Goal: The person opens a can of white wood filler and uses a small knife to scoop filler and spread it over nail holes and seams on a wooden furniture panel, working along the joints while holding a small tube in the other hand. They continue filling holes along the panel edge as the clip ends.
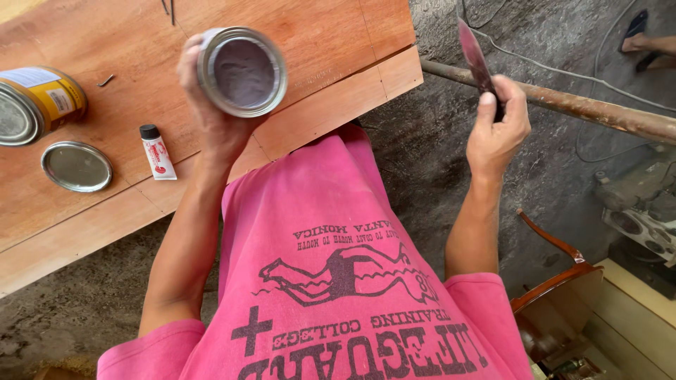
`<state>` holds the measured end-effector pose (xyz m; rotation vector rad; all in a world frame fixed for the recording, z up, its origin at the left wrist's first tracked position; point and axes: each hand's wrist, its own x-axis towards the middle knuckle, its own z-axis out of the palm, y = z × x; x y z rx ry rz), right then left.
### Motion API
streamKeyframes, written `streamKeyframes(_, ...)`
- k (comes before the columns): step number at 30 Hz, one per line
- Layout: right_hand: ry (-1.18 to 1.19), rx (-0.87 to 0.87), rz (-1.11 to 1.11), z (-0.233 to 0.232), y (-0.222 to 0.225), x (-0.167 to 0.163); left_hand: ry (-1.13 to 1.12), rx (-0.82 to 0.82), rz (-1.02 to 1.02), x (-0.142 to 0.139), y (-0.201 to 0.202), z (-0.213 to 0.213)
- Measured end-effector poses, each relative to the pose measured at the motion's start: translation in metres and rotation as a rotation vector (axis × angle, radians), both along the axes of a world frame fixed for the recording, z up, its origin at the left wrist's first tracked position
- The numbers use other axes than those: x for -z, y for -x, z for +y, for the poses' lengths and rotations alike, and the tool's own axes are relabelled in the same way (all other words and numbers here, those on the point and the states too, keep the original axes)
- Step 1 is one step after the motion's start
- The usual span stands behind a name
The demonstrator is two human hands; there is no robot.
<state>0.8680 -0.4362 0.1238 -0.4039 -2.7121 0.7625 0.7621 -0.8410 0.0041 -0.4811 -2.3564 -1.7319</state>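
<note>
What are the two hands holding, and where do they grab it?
The left hand grips an open tin around its side. The right hand holds a putty knife by its handle.

On the reddish plywood board (331, 28): a yellow-labelled tin (35, 104) lying open, a round metal lid (76, 167) just below it, a small white tube with black cap (156, 151) beside the lid. Right of the board, a rusty pipe (598, 112) across grey concrete floor (422, 169); lower right, a curved wooden chair (556, 281).

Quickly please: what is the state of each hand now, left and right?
Left hand: closed around an open round metal tin of grey paste.
Right hand: closed on a thin flat blade, smeared pinkish.
</note>
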Motion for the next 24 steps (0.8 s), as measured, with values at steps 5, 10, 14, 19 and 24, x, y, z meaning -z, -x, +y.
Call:
streamKeyframes(5,-0.11,-0.374,-0.084,-0.069,0.043,-0.067,0.157,0.068,0.071,-0.009,0.008,0.031)
streamKeyframes(10,-0.321,-0.643,-0.073,-0.114,0.073,-0.08,0.239,0.103,0.204,-0.012,0.017,0.052)
streamKeyframes(14,-0.457,-0.693,-0.061,-0.128,0.088,-0.066,0.272,0.137,0.221,-0.011,0.017,0.056)
streamKeyframes(19,-0.524,-0.739,-0.078,-0.135,0.095,-0.047,0.288,0.149,0.221,-0.003,0.012,0.052)
streamKeyframes(24,-0.459,-0.686,-0.067,-0.135,0.093,-0.039,0.346,0.153,0.173,0.0,0.008,0.051)
